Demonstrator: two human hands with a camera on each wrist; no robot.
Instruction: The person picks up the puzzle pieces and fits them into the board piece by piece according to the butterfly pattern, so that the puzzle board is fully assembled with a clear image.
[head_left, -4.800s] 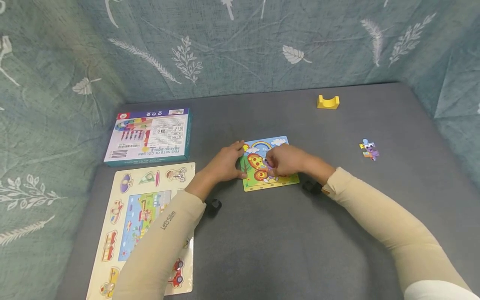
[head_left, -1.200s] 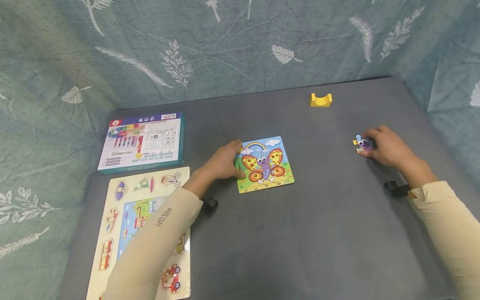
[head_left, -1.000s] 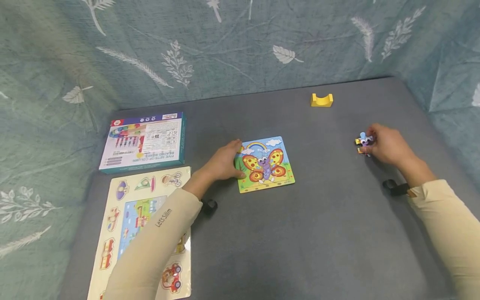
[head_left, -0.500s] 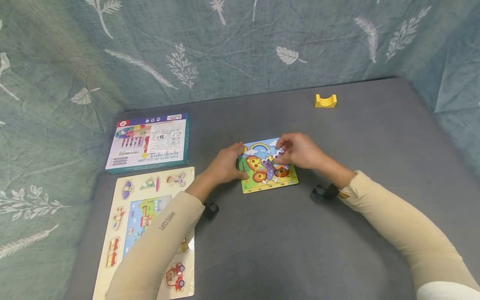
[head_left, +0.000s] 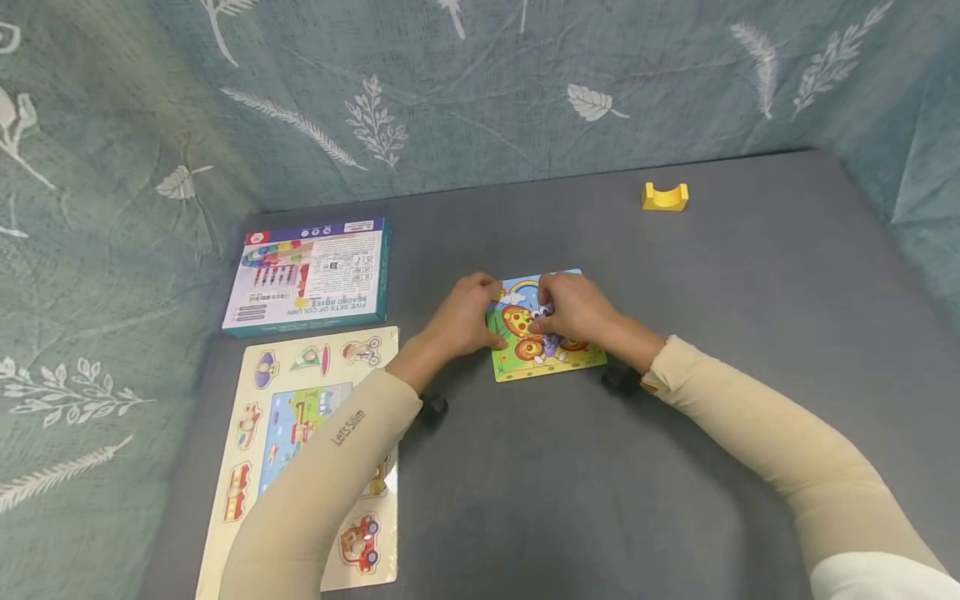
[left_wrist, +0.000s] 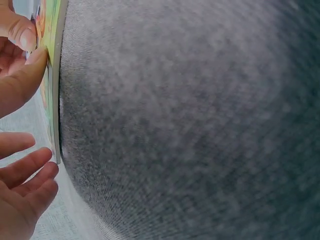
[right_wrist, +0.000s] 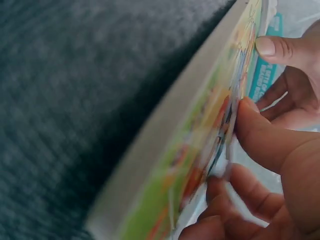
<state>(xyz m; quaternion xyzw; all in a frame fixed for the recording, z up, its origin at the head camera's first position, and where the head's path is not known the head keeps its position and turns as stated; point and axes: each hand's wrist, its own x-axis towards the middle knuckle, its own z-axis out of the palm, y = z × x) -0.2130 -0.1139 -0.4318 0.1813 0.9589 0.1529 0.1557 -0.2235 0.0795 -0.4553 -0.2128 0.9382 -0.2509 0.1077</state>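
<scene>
A small square butterfly puzzle (head_left: 517, 368) lies flat on the grey table. My left hand (head_left: 463, 318) rests at its left edge; in the left wrist view the left thumb (left_wrist: 27, 80) touches the board and the other fingers are loosely spread near its edge. Over the butterfly, my right hand (head_left: 576, 315) pinches a jigsaw piece (head_left: 542, 312) printed with cartoon eyes. The right fingers hide much of the piece and the puzzle's right half. Seen edge-on in the right wrist view, the piece is very close to the board; contact is hard to judge.
A flat box of beads (head_left: 307, 279) lies at the back left. In front of it is a larger wooden puzzle board (head_left: 232, 542), partly under the left sleeve. A yellow block with a curved notch (head_left: 664, 198) stands toward the back right.
My right hand has picked up the jigsaw piece from the table's right side and carried it left, over the butterfly puzzle. The left hand has stayed at the puzzle's left edge.
</scene>
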